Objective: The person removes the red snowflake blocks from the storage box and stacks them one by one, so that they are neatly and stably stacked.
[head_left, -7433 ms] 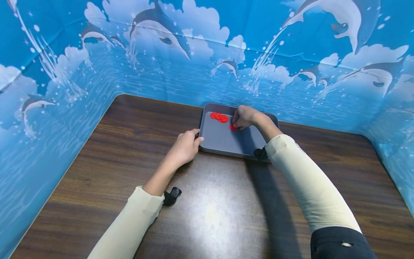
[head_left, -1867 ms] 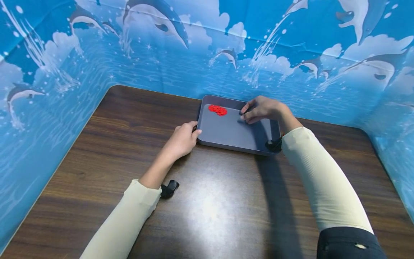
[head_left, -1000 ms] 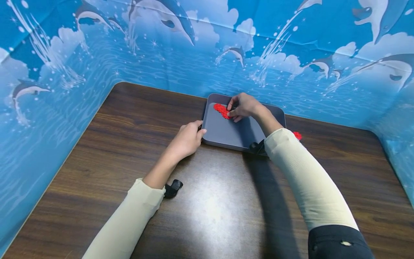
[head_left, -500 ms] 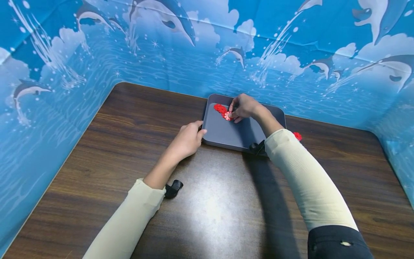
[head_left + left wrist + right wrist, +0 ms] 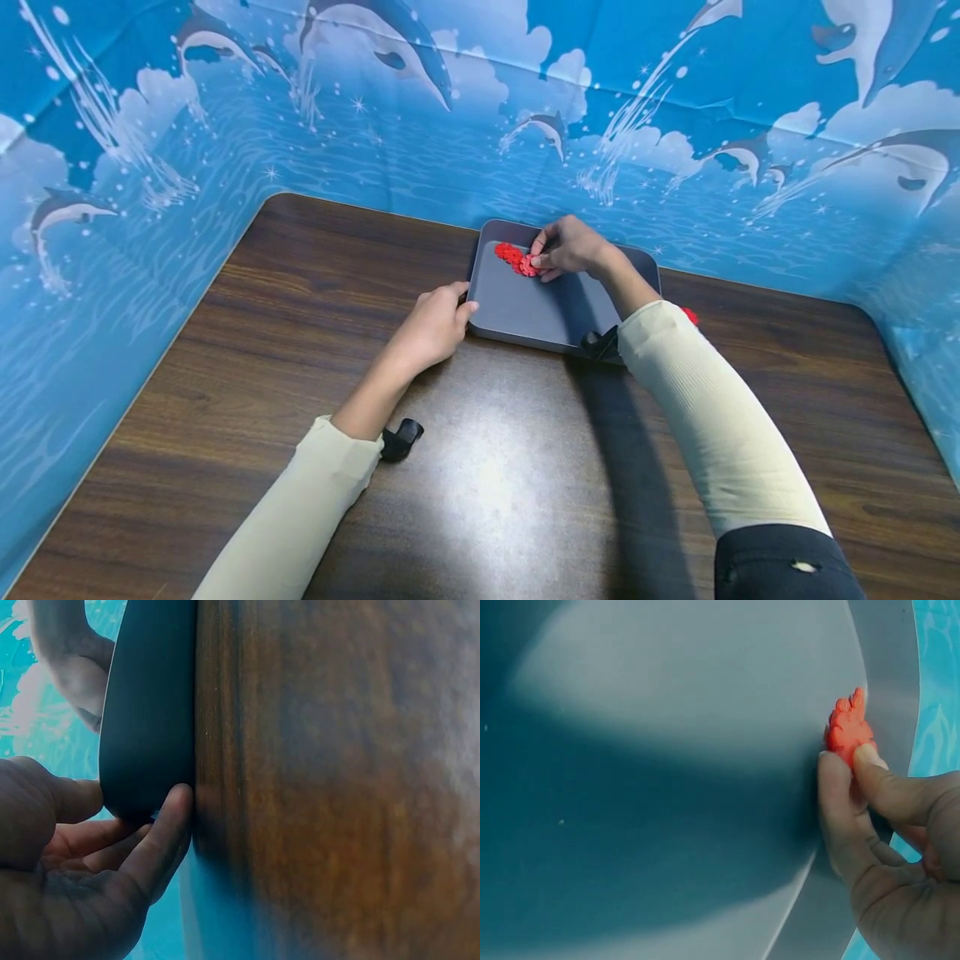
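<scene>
A grey rectangular tray (image 5: 517, 312) lies at the back of the wooden table. My left hand (image 5: 438, 323) grips its near left corner; the left wrist view shows the thumb at the rim and the fingers against the outer wall (image 5: 146, 712). Inside the tray, toward the back left, lies a cluster of red notched plastic discs (image 5: 507, 252). At the cluster's right end my right hand (image 5: 570, 247) pinches one red disc (image 5: 850, 733) between thumb and fingers. In the right wrist view it is seen tilted, with other red pieces close behind it; whether they are joined I cannot tell.
Another red piece (image 5: 690, 316) lies on the table right of the tray, partly hidden by the right sleeve. A blue dolphin-print cloth (image 5: 420, 167) stands along the table's back and sides. The brown table (image 5: 300, 333) extends around the tray.
The right hand has come back left from the tray's right side to the red cluster and now pinches a disc there. Red became visible right of the tray. The left hand keeps its hold.
</scene>
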The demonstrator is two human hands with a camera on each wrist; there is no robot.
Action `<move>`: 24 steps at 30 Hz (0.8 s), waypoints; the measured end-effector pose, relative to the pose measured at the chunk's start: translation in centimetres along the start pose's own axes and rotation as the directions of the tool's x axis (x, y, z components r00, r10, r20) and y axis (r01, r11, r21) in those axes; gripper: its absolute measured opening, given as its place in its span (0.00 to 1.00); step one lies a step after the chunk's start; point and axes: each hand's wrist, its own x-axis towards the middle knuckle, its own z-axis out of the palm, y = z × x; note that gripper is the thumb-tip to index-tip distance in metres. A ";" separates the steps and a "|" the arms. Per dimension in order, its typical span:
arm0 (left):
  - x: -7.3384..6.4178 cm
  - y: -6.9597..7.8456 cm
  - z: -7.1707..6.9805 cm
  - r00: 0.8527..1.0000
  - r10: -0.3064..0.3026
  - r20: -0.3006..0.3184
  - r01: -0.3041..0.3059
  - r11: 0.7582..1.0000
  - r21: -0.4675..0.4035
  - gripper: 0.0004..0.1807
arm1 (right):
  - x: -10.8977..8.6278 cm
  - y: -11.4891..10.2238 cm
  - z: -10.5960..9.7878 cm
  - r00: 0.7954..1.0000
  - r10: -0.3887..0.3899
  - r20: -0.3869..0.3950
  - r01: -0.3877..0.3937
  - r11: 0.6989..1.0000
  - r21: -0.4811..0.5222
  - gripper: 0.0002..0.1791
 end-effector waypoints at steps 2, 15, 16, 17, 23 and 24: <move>0.0 0.1 0.0 1.000 0.002 0.002 -0.002 1.000 0.003 0.30 | -0.1 0.1 -0.1 1.000 -0.006 -0.012 0.006 1.000 0.027 0.04; -0.2 0.2 -0.1 1.000 0.003 0.016 -0.003 1.000 0.002 0.30 | -0.8 0.4 -1.3 0.999 0.012 -0.030 -0.007 0.988 0.157 0.08; -0.2 0.2 -0.1 1.000 0.005 0.013 -0.005 1.000 0.003 0.30 | -0.9 0.4 -1.4 0.999 0.016 -0.034 -0.010 0.987 0.159 0.08; -0.2 0.2 -0.1 1.000 0.006 0.011 -0.006 1.000 0.001 0.30 | -0.9 0.3 -1.5 0.999 0.020 -0.037 -0.014 0.988 0.157 0.08; -0.1 0.0 0.0 1.000 0.009 0.001 -0.009 1.000 -0.001 0.30 | -1.5 0.1 -2.2 0.998 0.033 -0.053 -0.024 0.987 0.158 0.10; -0.1 0.0 0.0 1.000 0.012 0.001 -0.012 1.000 0.002 0.30 | -1.6 0.1 -2.3 0.998 0.037 -0.056 -0.027 0.986 0.162 0.09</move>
